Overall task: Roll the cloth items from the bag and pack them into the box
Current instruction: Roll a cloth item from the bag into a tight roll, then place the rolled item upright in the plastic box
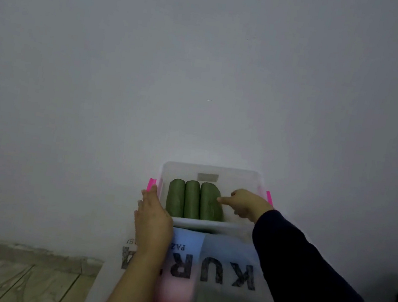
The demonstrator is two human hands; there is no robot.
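Three green cloth rolls (192, 202) in translucent plastic box (212, 170); right hand (245, 204) fingers press rightmost; left hand (152, 217) flat on rim.

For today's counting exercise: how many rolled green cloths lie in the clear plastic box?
3. The left rolled green cloth, the middle one and the right one lie side by side in the clear plastic box; the right hand touches the right one. Others may be hidden.

Three rolled green cloths (192, 200) in a clear box (213, 171).
They lay side by side, touching; a white printed bag (226, 258) lay flat just before it.
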